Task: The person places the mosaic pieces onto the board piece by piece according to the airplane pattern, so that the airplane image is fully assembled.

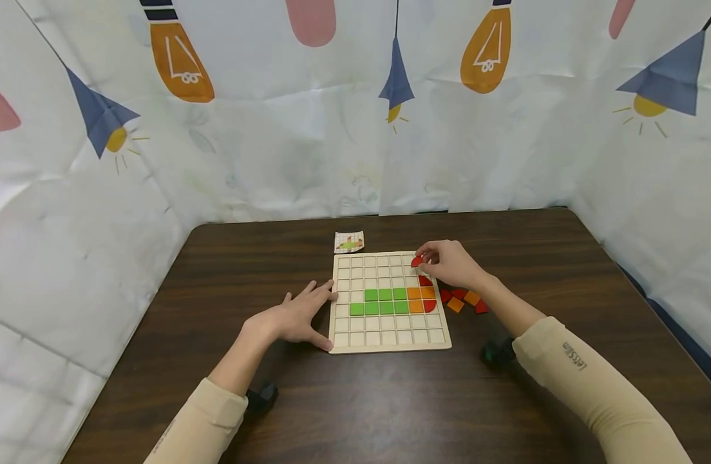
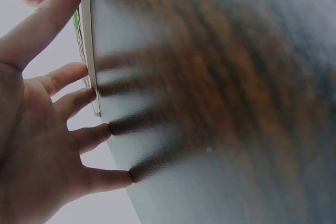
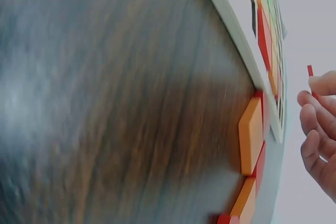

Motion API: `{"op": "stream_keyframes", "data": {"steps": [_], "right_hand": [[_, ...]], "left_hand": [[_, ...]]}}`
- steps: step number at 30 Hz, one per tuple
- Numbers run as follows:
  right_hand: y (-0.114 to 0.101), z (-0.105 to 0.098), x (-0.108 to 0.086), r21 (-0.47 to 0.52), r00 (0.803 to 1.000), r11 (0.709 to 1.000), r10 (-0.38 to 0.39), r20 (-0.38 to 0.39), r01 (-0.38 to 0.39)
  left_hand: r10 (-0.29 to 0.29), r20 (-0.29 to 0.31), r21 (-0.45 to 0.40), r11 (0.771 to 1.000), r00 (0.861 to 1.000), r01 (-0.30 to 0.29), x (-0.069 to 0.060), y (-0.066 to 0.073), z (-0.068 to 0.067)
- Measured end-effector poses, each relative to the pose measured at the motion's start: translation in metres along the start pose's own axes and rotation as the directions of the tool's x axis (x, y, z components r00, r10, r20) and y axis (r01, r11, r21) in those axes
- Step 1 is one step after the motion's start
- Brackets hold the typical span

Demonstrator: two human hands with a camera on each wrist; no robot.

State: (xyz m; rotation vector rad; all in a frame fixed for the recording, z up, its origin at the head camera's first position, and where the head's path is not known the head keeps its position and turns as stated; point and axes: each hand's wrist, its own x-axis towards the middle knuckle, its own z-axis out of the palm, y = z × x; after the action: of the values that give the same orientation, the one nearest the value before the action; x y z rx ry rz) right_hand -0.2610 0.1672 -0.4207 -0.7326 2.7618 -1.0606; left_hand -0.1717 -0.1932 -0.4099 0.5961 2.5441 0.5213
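Observation:
A pale wooden grid board (image 1: 390, 338) lies flat on the table. Two rows of green tiles (image 1: 385, 294) run across its middle, with orange tiles (image 1: 415, 306) at their right end and red rounded pieces beside and above those. My right hand (image 1: 451, 263) pinches a red piece (image 1: 417, 261) between thumb and fingers over the board's upper right corner; the right wrist view shows this piece (image 3: 310, 71) edge-on. At the board's left edge my left hand (image 1: 294, 317) rests with fingers spread, its thumb and fingertips touching the edge and table.
Loose orange and red pieces (image 1: 456, 304) lie just right of the board, under my right forearm. Behind the board's upper left corner is a small card (image 1: 349, 242) with a coloured grid picture. A printed curtain (image 1: 309, 142) hangs behind the dark wooden table (image 1: 263, 258).

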Motion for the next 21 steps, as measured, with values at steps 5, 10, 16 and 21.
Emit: {"op": "stream_keyframes", "data": {"steps": [5,10,16,21], "right_hand": [[-0.011,0.007,0.001,-0.009,0.999,1.000,-0.018,0.030,0.018],[-0.018,0.017,0.004,-0.013,0.998,0.999,-0.039,0.054,0.040],[-0.031,0.029,0.006,-0.001,0.992,0.996,-0.090,0.094,0.090],[-0.040,0.038,0.009,0.018,0.983,0.991,-0.133,0.123,0.131]], "left_hand": [[0.012,-0.005,-0.005,1.000,1.000,-0.012,0.000,-0.001,0.001],[0.012,-0.004,-0.012,1.000,1.000,-0.012,0.000,-0.002,0.001],[0.003,0.001,-0.001,1.000,1.000,-0.003,0.001,-0.002,0.001],[0.008,0.002,-0.002,1.000,1.000,-0.008,0.002,-0.002,0.001]]}}
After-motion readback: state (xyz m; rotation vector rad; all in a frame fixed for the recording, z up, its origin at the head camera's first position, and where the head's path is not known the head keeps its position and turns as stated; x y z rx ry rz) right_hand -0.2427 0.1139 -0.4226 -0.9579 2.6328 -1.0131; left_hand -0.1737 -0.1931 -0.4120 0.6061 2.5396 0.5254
